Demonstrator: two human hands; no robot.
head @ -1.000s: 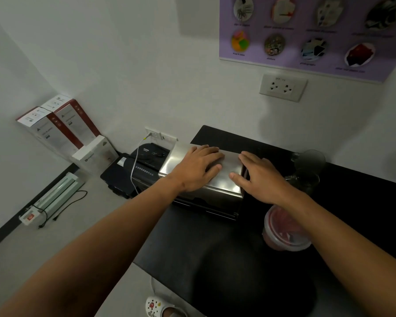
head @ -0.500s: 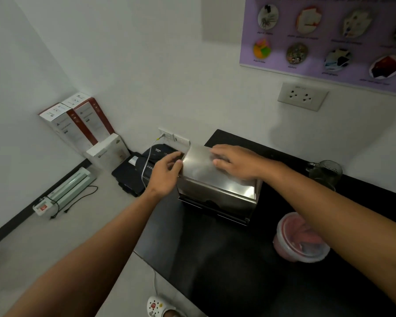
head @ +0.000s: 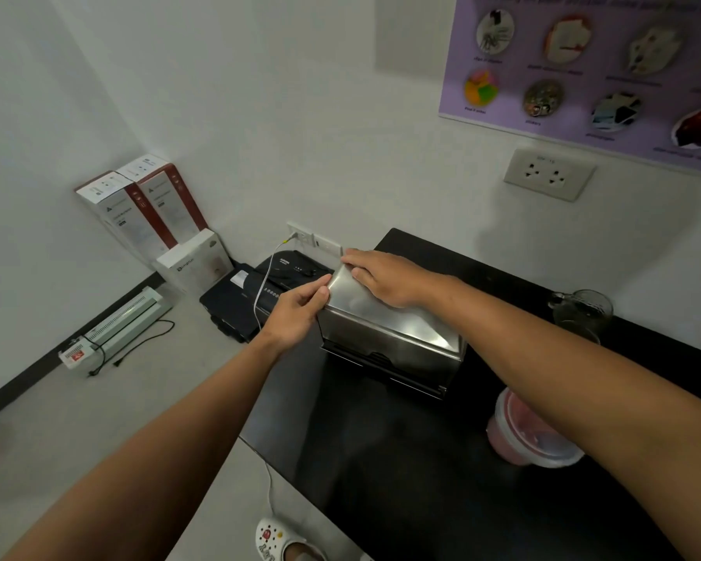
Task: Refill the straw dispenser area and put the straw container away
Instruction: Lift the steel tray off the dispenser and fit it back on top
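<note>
A stainless steel straw dispenser (head: 397,334) stands on the black counter (head: 401,459) near its left end, its sloped lid down. My left hand (head: 296,313) grips the lid's left edge with thumb and fingers. My right hand (head: 381,277) lies flat on the lid's upper left part, fingers reaching the back corner. A round clear container with a pink inside (head: 531,439) sits on the counter to the right of the dispenser, partly hidden by my right forearm.
A glass jar (head: 581,313) stands at the back right by the wall. Left of the counter, on the floor, are a black shredder (head: 260,293), several boxes (head: 146,208) and a laminator (head: 114,325). A white cable (head: 266,277) runs to a wall socket.
My left hand slid from the lid's top to its left edge and took hold of it. My right hand moved from the lid's right side to its upper left.
</note>
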